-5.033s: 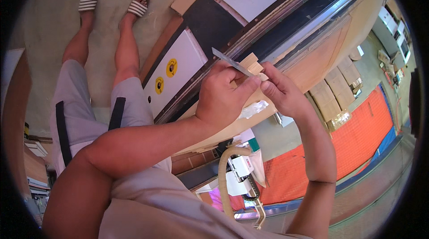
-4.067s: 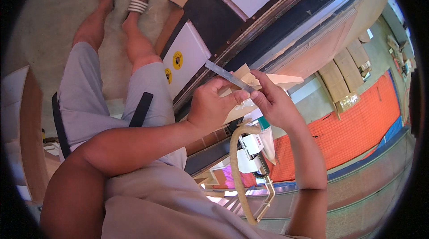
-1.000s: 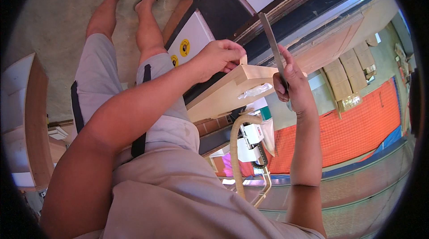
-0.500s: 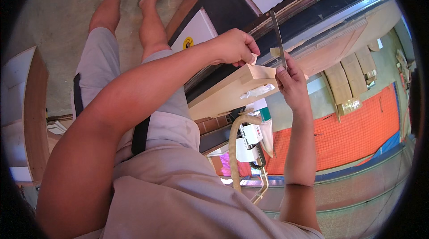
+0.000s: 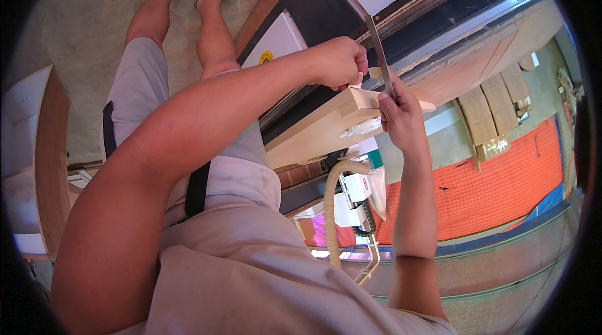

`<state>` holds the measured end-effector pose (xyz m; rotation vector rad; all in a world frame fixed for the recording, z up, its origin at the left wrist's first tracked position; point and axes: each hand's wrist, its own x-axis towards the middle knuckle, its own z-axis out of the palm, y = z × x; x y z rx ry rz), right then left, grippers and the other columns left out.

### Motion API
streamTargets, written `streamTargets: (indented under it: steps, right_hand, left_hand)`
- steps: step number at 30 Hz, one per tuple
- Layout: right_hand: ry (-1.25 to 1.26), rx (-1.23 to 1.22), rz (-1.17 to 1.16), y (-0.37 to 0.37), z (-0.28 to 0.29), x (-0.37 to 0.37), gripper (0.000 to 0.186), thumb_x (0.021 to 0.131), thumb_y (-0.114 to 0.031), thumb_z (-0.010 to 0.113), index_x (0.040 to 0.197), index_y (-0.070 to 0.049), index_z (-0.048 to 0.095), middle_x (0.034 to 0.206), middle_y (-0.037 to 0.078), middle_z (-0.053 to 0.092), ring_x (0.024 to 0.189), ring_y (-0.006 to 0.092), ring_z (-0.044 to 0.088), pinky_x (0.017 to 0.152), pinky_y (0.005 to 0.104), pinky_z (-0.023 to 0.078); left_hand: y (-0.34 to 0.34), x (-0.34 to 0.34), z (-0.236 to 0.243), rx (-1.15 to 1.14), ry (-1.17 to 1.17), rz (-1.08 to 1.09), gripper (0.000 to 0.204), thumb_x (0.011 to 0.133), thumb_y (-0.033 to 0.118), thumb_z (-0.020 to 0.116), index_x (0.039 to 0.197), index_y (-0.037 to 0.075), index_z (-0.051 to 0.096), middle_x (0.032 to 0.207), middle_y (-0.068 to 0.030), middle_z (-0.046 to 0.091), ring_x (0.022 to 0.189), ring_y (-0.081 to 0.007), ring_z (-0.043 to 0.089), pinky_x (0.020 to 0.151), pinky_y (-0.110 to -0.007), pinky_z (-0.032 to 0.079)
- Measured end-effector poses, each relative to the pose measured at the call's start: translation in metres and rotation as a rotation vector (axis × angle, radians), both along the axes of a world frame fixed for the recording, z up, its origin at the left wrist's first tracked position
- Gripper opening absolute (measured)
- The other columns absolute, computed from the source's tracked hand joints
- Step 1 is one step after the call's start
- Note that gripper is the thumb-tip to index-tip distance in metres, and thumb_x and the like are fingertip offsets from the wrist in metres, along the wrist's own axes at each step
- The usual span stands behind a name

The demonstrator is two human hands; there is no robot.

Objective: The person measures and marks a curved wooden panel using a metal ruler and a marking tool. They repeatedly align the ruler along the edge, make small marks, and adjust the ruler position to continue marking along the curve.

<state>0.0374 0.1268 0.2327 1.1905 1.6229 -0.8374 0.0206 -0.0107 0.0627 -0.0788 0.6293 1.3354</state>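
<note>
My left hand (image 5: 342, 64) has its fingers closed, pinching a small pale piece (image 5: 356, 81) just above the corner of a light wooden board (image 5: 313, 123). To its right, my right hand (image 5: 401, 112) is wrapped round the lower end of a long, thin, flat metal strip (image 5: 378, 47); whether it is a blade or a file cannot be made out. A little tan scrap (image 5: 375, 73) shows beside the strip, close to the left fingers. What holds the scrap is hidden. The strip stands tilted, its free end over the dark machine bed.
Behind my hands runs a long machine bed with a metal rail (image 5: 464, 34). Crumpled clear plastic (image 5: 362, 128) lies at the board's side. Flattened cardboard (image 5: 492, 109), orange netting (image 5: 476, 184) and a ribbed hose (image 5: 330, 209) are to the right and below; a wooden cabinet (image 5: 50, 166) stands left.
My right hand has moved left with the metal strip, bringing it and the tan scrap closer to my left hand. The left hand has shifted only slightly and still pinches the pale piece.
</note>
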Motion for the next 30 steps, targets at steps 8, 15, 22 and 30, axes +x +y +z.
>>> streamTargets:
  steps: [8, 15, 22, 30]
  right_hand:
    - [-0.024, -0.002, -0.166, -0.001, 0.002, 0.010, 0.042, 0.106, -0.014, 0.055, 0.146, -0.005, 0.056, 0.075, -0.003, 0.055, 0.056, 0.0034, 0.046, 0.049, 0.0222, 0.038]
    - [-0.079, 0.066, -0.089, 0.002, -0.006, 0.026, 0.038, 0.105, -0.015, 0.056, 0.140, 0.001, 0.058, 0.068, -0.006, 0.050, 0.053, 0.0045, 0.043, 0.046, 0.0228, 0.034]
    - [-0.059, 0.012, -0.112, 0.008, -0.007, 0.032, 0.037, 0.104, -0.020, 0.060, 0.136, -0.002, 0.060, 0.069, -0.006, 0.049, 0.053, 0.0042, 0.040, 0.047, 0.0218, 0.030]
    - [0.161, -0.179, -0.491, 0.022, 0.002, 0.040, 0.061, 0.107, -0.053, 0.048, 0.146, -0.007, 0.048, 0.064, -0.003, 0.040, 0.050, 0.0056, 0.032, 0.045, 0.0227, 0.024]
  left_hand:
    - [0.002, -0.004, 0.001, 0.011, -0.011, -0.064, 0.012, 0.085, 0.003, 0.070, 0.094, 0.001, 0.063, 0.083, -0.0076, 0.067, 0.067, -0.0170, 0.066, 0.056, -0.032, 0.054]
    - [0.005, -0.002, -0.001, -0.007, -0.039, -0.076, 0.010, 0.084, 0.002, 0.069, 0.091, 0.002, 0.062, 0.079, -0.0077, 0.066, 0.062, -0.0183, 0.067, 0.050, -0.033, 0.052]
    - [0.044, -0.013, 0.000, 0.007, -0.044, 0.028, 0.009, 0.085, 0.002, 0.066, 0.089, 0.007, 0.060, 0.073, -0.0072, 0.064, 0.052, -0.0193, 0.065, 0.044, -0.035, 0.049]
    - [0.027, -0.020, -0.051, -0.256, 0.474, 0.030, 0.025, 0.082, 0.020, 0.081, 0.098, 0.005, 0.070, 0.073, -0.0085, 0.068, 0.064, -0.0226, 0.066, 0.064, -0.039, 0.054]
